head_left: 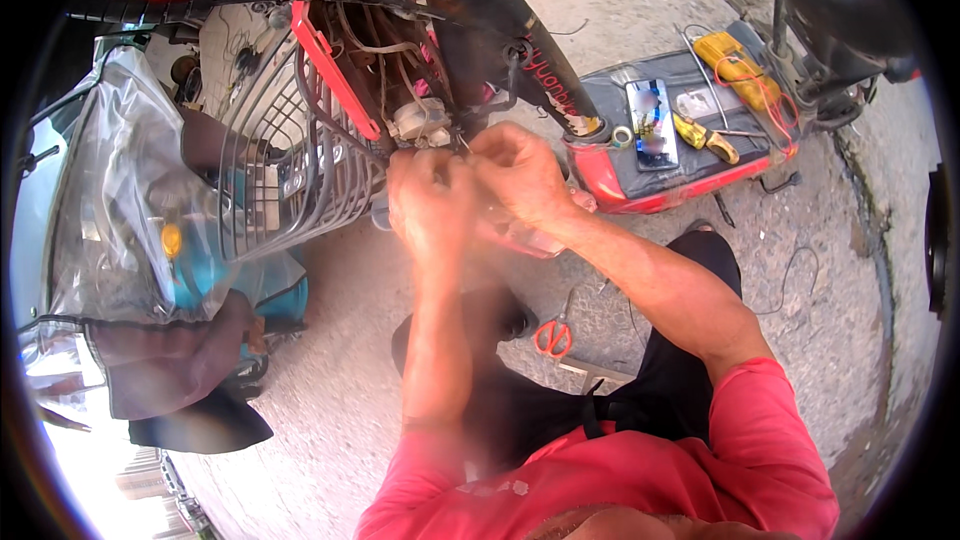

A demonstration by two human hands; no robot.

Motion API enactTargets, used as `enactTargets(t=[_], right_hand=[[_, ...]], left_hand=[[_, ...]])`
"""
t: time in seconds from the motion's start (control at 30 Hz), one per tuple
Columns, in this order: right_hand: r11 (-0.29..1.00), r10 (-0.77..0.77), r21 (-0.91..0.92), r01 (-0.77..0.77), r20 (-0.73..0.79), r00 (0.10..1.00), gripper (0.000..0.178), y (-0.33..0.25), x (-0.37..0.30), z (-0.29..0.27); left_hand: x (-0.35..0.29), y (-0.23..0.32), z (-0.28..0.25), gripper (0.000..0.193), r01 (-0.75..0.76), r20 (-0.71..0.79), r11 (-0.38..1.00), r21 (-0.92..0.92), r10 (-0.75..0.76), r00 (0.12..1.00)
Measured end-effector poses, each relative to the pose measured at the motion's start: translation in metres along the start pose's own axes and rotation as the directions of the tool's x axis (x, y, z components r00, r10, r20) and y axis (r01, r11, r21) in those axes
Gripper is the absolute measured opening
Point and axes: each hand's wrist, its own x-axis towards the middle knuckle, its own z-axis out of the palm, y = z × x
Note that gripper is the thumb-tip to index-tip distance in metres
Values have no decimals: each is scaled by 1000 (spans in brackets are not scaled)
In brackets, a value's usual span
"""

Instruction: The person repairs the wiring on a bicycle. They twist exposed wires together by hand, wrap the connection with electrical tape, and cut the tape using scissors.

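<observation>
Both my hands are close together at the opened front of an electric scooter, among its exposed wires. My left hand has its fingers curled in, and what they hold is hidden behind the hand. Thumb and fingers of my right hand are pinched together just beside it. A thin wire end shows near those fingertips, but I cannot make out whether it is in the pinch. Right above my hands sits a pale connector block with wires around it.
A wire basket stands to the left. The scooter's footboard carries a phone, yellow-handled pliers, a tape roll and a yellow multimeter. Orange-handled scissors lie on the ground. Clear plastic sheeting hangs far left.
</observation>
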Motion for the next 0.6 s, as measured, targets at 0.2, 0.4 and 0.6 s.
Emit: enactTargets(t=[0.2, 0.4, 0.6], right_hand=[[996, -79, -44, 79, -3, 997, 14, 5, 1, 2], [983, -114, -138, 117, 33, 993, 15, 2, -2, -2], [978, -123, -164, 129, 44, 991, 15, 3, -1, -2]], left_hand=[[-1, 1, 1, 16, 36, -7, 999, 24, -35, 999], [-1, 3, -1, 17, 36, 6, 999, 0, -36, 999], [-1, 0, -3, 19, 10, 38, 1000, -27, -9, 999]])
